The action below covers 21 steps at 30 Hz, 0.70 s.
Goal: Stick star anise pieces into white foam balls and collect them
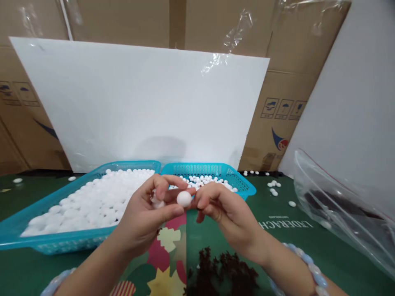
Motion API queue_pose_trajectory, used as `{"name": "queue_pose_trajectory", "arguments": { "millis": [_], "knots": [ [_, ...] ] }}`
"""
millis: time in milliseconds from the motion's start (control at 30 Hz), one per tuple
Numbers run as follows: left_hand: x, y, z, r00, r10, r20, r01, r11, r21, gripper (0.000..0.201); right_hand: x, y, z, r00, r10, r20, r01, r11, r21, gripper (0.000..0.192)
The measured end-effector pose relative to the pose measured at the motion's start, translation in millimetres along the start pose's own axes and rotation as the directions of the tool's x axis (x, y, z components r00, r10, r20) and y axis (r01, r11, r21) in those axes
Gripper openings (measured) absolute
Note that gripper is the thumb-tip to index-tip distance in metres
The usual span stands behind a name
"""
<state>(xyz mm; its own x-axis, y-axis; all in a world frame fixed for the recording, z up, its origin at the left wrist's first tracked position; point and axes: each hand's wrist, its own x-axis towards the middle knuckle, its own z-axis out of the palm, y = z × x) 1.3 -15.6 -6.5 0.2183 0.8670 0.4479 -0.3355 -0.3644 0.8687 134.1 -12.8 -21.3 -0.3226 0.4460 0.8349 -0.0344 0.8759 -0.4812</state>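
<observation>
Head view, both hands [185, 205] pinching a white ball [184, 198], left hand [148, 216] perhaps holding more, blue baskets [46, 242] behind, clear bag [345, 213] right.

A white board [138, 107] is propped upright against cardboard boxes [277, 123] behind the green table [277, 242]. Just in front of the board, two turquoise baskets are set side by side: the larger basket [18, 234], left of the board's middle, is heaped with white pellets, and the smaller basket [243, 183] is thinly filled. Loose pellets [273, 189] are scattered right of the board's foot. A clear plastic bag [345, 209] is seen further right, and dark red scraps [225, 271] lie well in front.
</observation>
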Motion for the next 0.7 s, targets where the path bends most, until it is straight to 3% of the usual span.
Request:
{"name": "queue_pose_trajectory", "arguments": {
  "millis": [200,367,533,700],
  "knots": [
    [2,-2,1.1,0.995,0.090,0.032,-0.092,0.994,0.065,0.025,-2,-5,3,1.000,0.006,-0.011,-0.006,1.000,0.025,0.013],
    [-1,-1,2.7,0.977,0.186,0.105,-0.205,0.955,0.213,0.025,-5,-10,4,0.998,-0.004,-0.056,0.001,0.998,-0.066,0.011],
    [-8,3,6.6,0.935,0.327,0.141,-0.352,0.787,0.507,0.027,-6,-19,4,0.997,-0.011,-0.078,-0.001,0.990,-0.143,0.012],
    [-10,5,9.0,0.898,0.397,0.191,-0.430,0.695,0.576,0.029,-6,-21,4,0.998,0.007,-0.068,-0.020,0.981,-0.190,0.010]
  ]
}}
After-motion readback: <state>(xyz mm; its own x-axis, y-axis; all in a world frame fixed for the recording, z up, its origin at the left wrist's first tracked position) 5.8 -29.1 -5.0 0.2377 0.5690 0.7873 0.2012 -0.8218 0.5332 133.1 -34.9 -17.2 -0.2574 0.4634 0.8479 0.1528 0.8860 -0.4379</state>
